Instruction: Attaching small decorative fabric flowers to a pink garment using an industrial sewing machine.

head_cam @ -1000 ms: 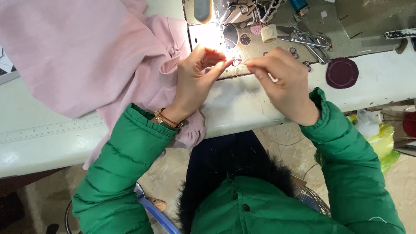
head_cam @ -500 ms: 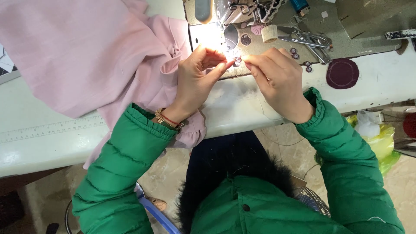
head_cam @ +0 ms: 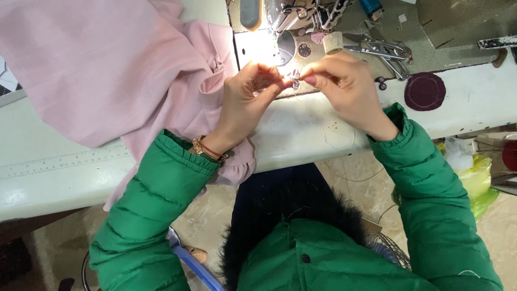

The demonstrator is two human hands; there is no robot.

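Observation:
My left hand [head_cam: 247, 102] and my right hand [head_cam: 344, 89] meet fingertip to fingertip over the lit bed of a sewing machine [head_cam: 269, 46]. Both pinch a small pale pink fabric piece [head_cam: 294, 80] between thumbs and forefingers. A large pink garment [head_cam: 107, 70] lies bunched on the white table [head_cam: 301, 129] under and left of my left hand. Green padded sleeves cover both arms, and a red and gold bracelet [head_cam: 207, 150] sits on my left wrist.
Metal scissors [head_cam: 382, 51] and a small cream thread spool [head_cam: 333, 42] lie beyond my right hand. A dark red round disc [head_cam: 424, 91] rests at the right. A ruler strip [head_cam: 64, 160] runs along the table's left front. A yellow-green bag [head_cam: 476, 180] hangs at the right.
My right hand has moved left and up toward my left hand, so the fingertips now meet on the small pink piece. The left hand has hardly shifted.

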